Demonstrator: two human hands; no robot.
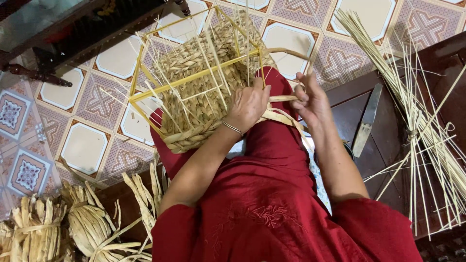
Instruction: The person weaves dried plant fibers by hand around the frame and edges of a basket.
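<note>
Head view, looking down at a lap in a dark red embroidered dress. A half-woven basket of pale braided straw on a yellow rod frame rests on the knee, tipped on its side, at about 11 o'clock from the hands, its thin straw ribs sticking out in all directions.

Left hand, silver chain bracelet at the wrist, lies palm-down on the basket's near edge; fingers curl over the yellow frame rod and the weave, pressing it rather than closing fully. How tight the clasp is, cannot tell.

Right hand sits just beside the left, at its 3 o'clock, fingers pinched on a flat tan straw strand that runs from the basket rim across the lap between both hands. Another end of strand arcs out from the basket top at 12 o'clock of this hand.

At 3 o'clock of the right hand, a long flat grey metal blade lies on a dark brown wooden bench. Further to 3 o'clock, a tied bundle of thin pale straw stalks fans across the bench.

At 7 o'clock, bound bundles of dried broad straw leaves sit low by the person's left side. Patterned floor tiles in white, mauve and brown fill 9 o'clock; a dark wooden furniture edge is at 10 o'clock.
</note>
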